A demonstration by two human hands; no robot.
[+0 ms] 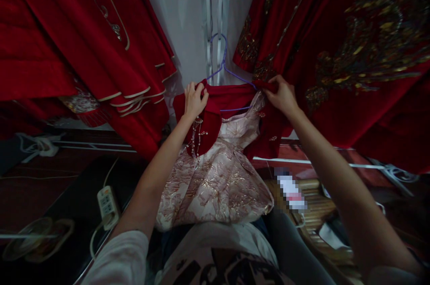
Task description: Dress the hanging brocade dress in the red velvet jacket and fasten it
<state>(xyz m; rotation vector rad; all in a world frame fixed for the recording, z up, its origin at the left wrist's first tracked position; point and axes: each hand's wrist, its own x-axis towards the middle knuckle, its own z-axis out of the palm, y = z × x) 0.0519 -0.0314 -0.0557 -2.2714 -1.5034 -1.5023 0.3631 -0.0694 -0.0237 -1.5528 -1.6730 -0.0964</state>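
A small red jacket with beaded trim lies over a pale pink brocade dress, both around a purple wire hanger. My left hand pinches the jacket's left shoulder near the collar. At the other shoulder my right hand grips the red cloth between thumb and fingers. The hanger's hook points up toward the pale wall, and its lower bar shows inside the jacket's opening. The dress skirt spreads down to my lap. On the right side the jacket hangs partly off the dress's strap.
Red embroidered garments hang at left, with more red clothing at right. A power strip with a cord sits on a dark surface at left. A bamboo seat at right bears a blurred-out item.
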